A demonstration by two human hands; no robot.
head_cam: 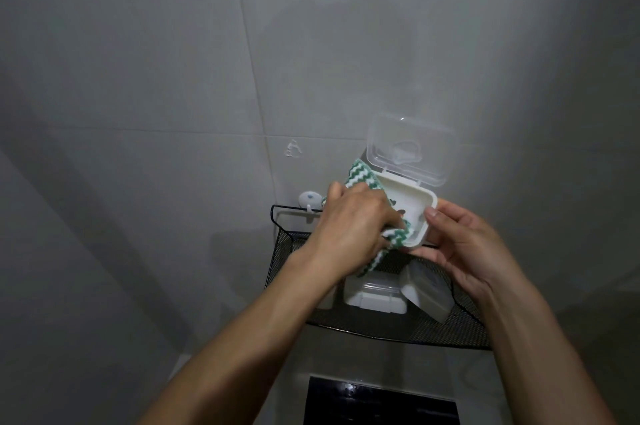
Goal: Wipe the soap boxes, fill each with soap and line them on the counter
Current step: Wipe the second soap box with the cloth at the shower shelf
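Note:
A white soap box (412, 197) with its clear lid (408, 147) flipped up is held in front of the grey wall. My right hand (464, 244) grips its right side and underside. My left hand (356, 220) presses a green and white zigzag cloth (391, 241) into the box's tray. Part of the cloth (465, 178) sticks out behind the box. Two more soap boxes lie in the black mesh basket below: one (372, 298) flat with its lid closed, another (427, 293) tilted against it.
The black mesh basket (450, 327) hangs on the tiled wall under my hands. A small white wall hook (67, 199) sits by its upper left corner. A dark rectangular surface (377, 404) lies at the bottom of the view.

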